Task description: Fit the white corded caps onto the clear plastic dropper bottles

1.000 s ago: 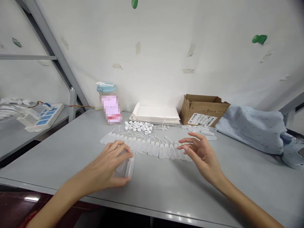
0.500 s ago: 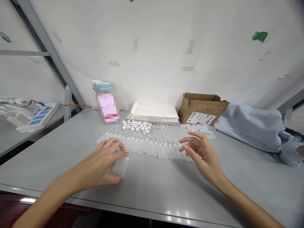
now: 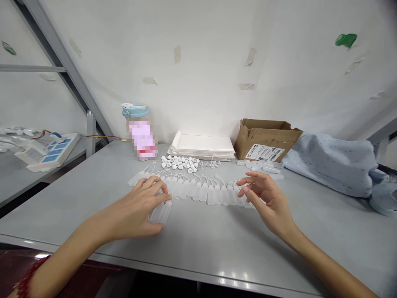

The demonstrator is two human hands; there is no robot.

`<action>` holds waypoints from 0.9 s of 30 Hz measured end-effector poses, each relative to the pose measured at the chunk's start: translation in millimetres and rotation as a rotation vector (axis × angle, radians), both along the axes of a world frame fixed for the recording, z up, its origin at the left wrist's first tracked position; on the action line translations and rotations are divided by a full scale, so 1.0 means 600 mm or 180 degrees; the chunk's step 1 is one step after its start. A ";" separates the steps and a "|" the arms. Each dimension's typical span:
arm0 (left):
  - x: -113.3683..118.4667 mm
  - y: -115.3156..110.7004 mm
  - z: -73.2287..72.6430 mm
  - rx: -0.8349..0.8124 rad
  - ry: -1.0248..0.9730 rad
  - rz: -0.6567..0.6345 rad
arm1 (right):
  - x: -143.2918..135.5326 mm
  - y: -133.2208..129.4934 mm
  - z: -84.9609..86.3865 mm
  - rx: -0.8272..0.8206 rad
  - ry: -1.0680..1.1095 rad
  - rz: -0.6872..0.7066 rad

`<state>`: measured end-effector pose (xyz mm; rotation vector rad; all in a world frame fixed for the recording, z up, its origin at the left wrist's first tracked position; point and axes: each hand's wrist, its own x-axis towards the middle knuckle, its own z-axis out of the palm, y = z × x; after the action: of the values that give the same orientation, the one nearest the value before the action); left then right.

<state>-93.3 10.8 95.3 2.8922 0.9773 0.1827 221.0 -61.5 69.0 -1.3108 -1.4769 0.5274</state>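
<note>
A long row of translucent tubes with white loop cords lies across the grey table. Left of centre, my left hand is curved over a few tubes lying nearer the front edge, its fingers and thumb around their ends. My right hand hovers at the right end of the row, fingers apart and holding nothing; it hides part of the last tubes. Behind the row sits a heap of small white caps, with loose cords beside it.
At the back stand a blue-lidded container, a stack of white envelopes and an open cardboard box. Loose tubes lie before the box. Light blue cloth is at the right; a white device is at the left.
The view has shifted slightly. My left hand remains around the few tubes, which now lie closer together. My right hand has hardly moved and still has its fingers apart.
</note>
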 end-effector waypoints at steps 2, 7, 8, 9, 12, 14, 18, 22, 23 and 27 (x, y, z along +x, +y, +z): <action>0.000 0.001 0.000 0.0003 -0.0006 0.0005 | 0.001 0.000 0.001 -0.0014 -0.0014 -0.0022; -0.001 0.000 -0.001 -0.0012 0.0091 -0.0007 | 0.002 0.001 0.003 -0.0073 -0.0096 -0.0042; -0.001 0.000 -0.001 -0.0012 0.0110 -0.0014 | 0.003 0.001 0.004 -0.0110 -0.0113 -0.0055; -0.001 -0.001 -0.001 -0.0012 0.0120 -0.0014 | 0.003 0.002 0.005 -0.0156 -0.0129 -0.0073; -0.001 -0.002 0.000 0.0002 0.0070 -0.0014 | 0.006 0.003 0.006 -0.0250 -0.0132 -0.0117; -0.002 -0.001 0.000 0.0016 0.0031 -0.0022 | 0.008 0.004 0.006 -0.0245 -0.0096 -0.0139; -0.006 0.001 -0.002 0.0023 0.0008 -0.0043 | 0.013 0.005 0.010 -0.0195 -0.0110 -0.0143; -0.014 0.003 0.002 -0.0022 -0.0113 0.0022 | 0.036 0.013 0.025 -0.0241 -0.0358 -0.0233; -0.014 0.004 0.006 -0.0019 -0.0226 0.0058 | 0.045 0.017 0.030 -0.0229 -0.0419 -0.0304; 0.008 0.019 0.031 -0.0042 -0.0780 0.0233 | 0.100 0.039 0.034 -0.0257 -0.0846 -0.0730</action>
<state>-88.3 22.0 114.0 2.7383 1.0334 0.5194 280.9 -38.3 89.6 -1.6396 -1.5041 0.2727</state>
